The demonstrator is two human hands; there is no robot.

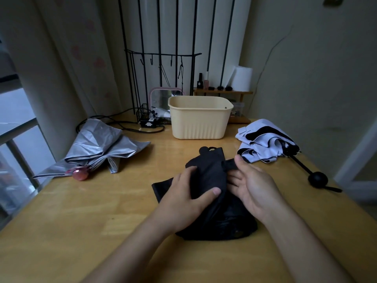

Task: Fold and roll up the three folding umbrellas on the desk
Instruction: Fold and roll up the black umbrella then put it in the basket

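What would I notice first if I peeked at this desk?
First you'd see two hands in the middle of the desk: the left hand grips a bunched black umbrella while the right hand pinches its strap. A crumpled silver umbrella lies at the left, a white and black umbrella at the right, and a cream tub stands behind.

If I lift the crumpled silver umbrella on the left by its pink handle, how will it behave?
The crumpled silver fabric umbrella will probably flop: its canopy lies in loose folds. Its rounded pink handle looks glossy, so it is perhaps slippery.
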